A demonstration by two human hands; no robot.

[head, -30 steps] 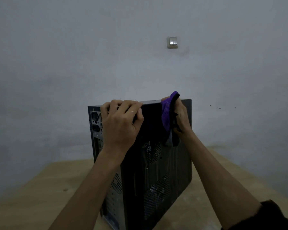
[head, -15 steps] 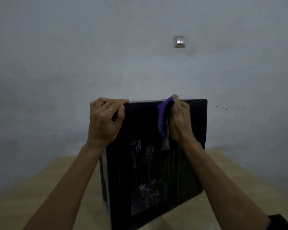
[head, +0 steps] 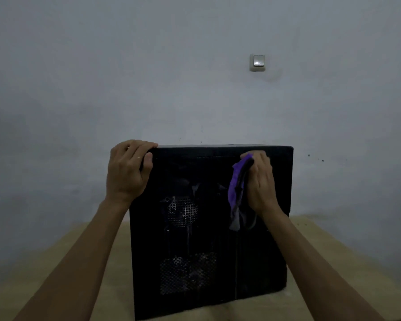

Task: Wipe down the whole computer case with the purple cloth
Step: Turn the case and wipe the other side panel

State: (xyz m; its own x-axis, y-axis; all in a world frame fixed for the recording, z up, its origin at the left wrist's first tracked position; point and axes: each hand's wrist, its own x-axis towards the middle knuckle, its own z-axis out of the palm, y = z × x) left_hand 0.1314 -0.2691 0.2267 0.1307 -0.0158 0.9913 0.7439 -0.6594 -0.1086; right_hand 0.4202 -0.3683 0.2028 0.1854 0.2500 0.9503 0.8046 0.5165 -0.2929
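A black computer case stands upright on the wooden table, its broad side panel with mesh vents facing me. My left hand grips the case's top left corner, fingers curled over the top edge. My right hand presses the purple cloth against the upper right part of the side panel, just under the top edge. The cloth hangs down from the hand, and its lower end looks grey.
A pale wall rises right behind the table, with a light switch above the case. Bare tabletop lies to the left and right of the case. The room is dim.
The case has turned so its side panel now faces me squarely; the rear ports are out of sight. My left hand stays on the top corner, and my right hand with the cloth has shifted right along the panel.
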